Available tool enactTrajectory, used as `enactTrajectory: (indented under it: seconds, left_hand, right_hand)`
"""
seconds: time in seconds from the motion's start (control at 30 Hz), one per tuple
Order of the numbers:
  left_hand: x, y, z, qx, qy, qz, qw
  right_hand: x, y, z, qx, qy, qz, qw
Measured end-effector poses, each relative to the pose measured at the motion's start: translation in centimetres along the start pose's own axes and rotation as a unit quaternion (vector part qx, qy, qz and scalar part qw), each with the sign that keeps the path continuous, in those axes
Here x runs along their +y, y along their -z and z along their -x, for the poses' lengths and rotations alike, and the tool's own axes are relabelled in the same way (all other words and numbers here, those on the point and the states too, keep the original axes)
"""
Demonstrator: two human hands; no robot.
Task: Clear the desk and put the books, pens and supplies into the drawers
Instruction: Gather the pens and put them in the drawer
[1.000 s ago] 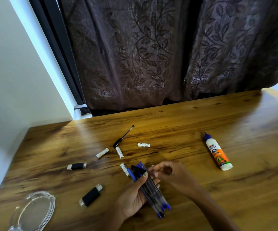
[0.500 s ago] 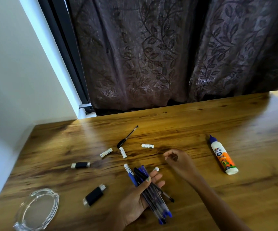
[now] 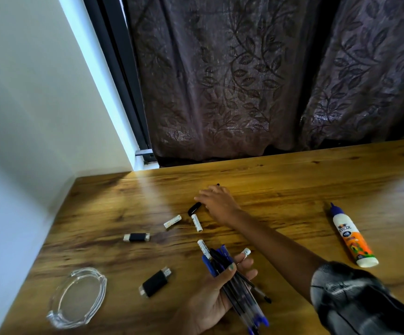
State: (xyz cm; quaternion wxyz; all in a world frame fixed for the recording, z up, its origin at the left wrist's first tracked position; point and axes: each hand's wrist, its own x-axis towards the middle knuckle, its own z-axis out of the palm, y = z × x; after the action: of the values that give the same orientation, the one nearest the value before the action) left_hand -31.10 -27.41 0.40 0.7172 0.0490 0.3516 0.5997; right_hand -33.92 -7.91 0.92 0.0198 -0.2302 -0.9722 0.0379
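The bundle of pens lay in the lower centre of the frame, gripped in the left hand, thumb curled over it, likely to free the other hand. The right hand, in the centre, covered a loose black pen; whether its fingers pinched it I could not tell. The glue bottle waited at right on the desk.

a home study corner: a wooden desk pushed against a window hung with dark leaf-patterned curtains beyond the hands, a plain wall off to the left of them, a glue bottle to their right, a glass ashtray to their left.
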Motion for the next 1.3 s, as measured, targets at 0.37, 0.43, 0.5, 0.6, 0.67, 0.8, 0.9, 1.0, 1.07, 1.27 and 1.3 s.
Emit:
enactTrajectory:
  seconds: [0.37,0.43,0.5,0.6,0.67,0.8,0.9,1.0,1.07,1.27,1.3]
  left_hand:
    - [0.0,0.3,-0.1,-0.008,-0.002,-0.024,1.000]
    - [0.1,0.2,0.0,-0.007,-0.004,-0.031,0.999]
    - [0.1,0.2,-0.1,0.008,-0.005,-0.032,0.999]
    - [-0.1,-0.1,0.0,0.028,-0.015,-0.030,0.999]
    - [-0.2,-0.3,-0.1,0.050,-0.023,-0.040,0.998]
    - [-0.5,-0.9,-0.1,0.084,-0.035,-0.044,0.995]
    - [-0.7,-1.3,0.2,0.099,-0.040,-0.043,0.993]
    - [-1.3,-1.4,0.5,0.099,-0.034,-0.036,0.994]
    - [-1.9,-1.4,0.9,0.098,-0.026,-0.043,0.994]
    - [-3.2,-2.1,1.9,0.104,0.017,-0.075,0.992]
    - [-3.3,-2.3,2.0,0.103,0.022,-0.079,0.991]
  right_hand:
    - [1.9,0.5,2.0,0.146,0.027,0.034,0.988]
    - [1.6,2.4,3.2,0.192,-0.024,-0.039,0.980]
    - [1.2,4.1,5.2,0.234,-0.076,-0.114,0.963]
    - [0.4,5.7,9.5,0.202,-0.142,-0.259,0.934]
    - [-0.1,6.1,12.5,0.154,-0.182,-0.359,0.902]
    - [-1.0,4.9,17.5,0.103,-0.233,-0.446,0.858]
    - [-1.8,3.4,19.5,0.085,-0.254,-0.469,0.841]
    - [-2.8,2.8,20.7,0.108,-0.267,-0.497,0.819]
    - [-3.6,2.9,21.3,0.120,-0.273,-0.510,0.807]
    - [-5.1,2.4,23.4,0.154,-0.290,-0.470,0.819]
    - [-5.3,2.5,23.7,0.160,-0.293,-0.473,0.815]
